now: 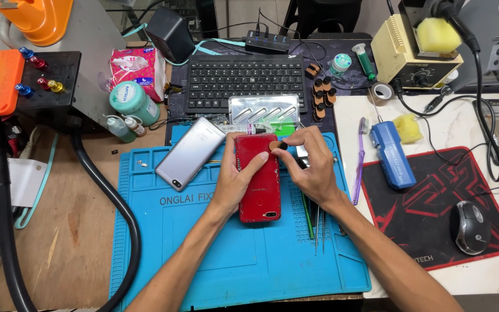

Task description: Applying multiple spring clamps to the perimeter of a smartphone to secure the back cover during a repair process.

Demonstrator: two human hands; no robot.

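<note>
Single head view, looking steeply down and forward over both forearms; left hand and right hand are sitting near frame centre, close range, bench clutter lying beyond them.

Two phones on the blue mat: one red, one silver; one keyboard; one mouse.

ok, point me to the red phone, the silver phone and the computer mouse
red phone (pixel 263 188): head view, bare lower back of its shell.
silver phone (pixel 190 152): head view, middle of its back.
computer mouse (pixel 469 226): head view, top of its body.
</note>
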